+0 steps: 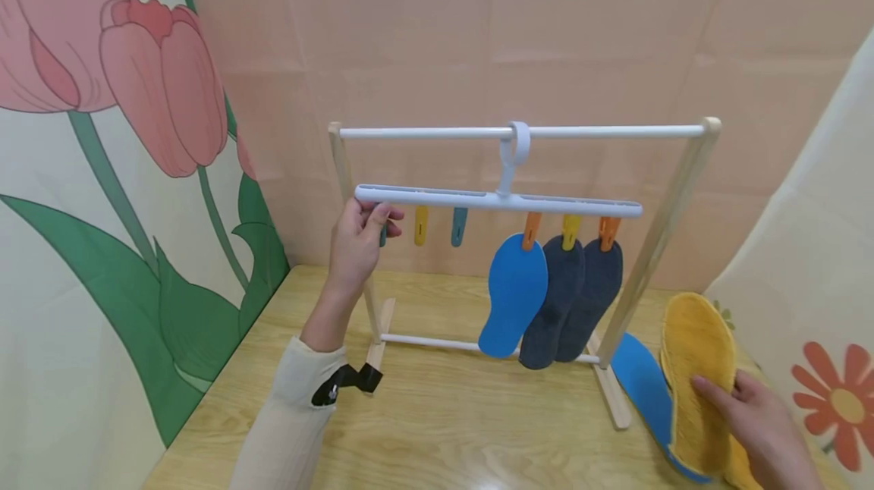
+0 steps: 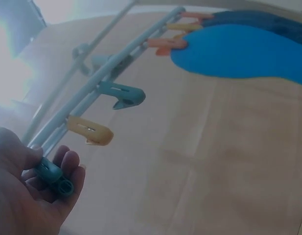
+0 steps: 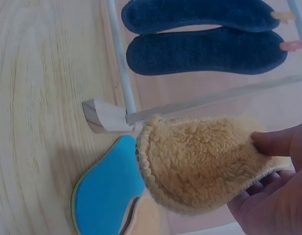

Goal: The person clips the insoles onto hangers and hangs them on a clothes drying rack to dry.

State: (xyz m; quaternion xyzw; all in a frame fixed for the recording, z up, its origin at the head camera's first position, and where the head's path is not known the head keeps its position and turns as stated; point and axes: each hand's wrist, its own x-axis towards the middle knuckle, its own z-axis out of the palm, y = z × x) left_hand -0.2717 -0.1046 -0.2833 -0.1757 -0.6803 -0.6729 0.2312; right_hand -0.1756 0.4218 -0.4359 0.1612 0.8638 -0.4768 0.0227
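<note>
My left hand is up at the left end of a pale clip hanger, thumb and fingers pinching a teal clip. Beside it hang a yellow clip and another teal clip, both with nothing in them. A fuzzy yellow insole is held by my right hand, thumb on its fleece face, low at the right. On the hanger's right half, clips hold a blue insole and two dark insoles, toes pointing down.
The hanger's hook loops over the top bar of a wooden rack. On the table, behind the held insole, lie a blue insole and part of a yellow one. Curtains printed with flowers stand at the sides.
</note>
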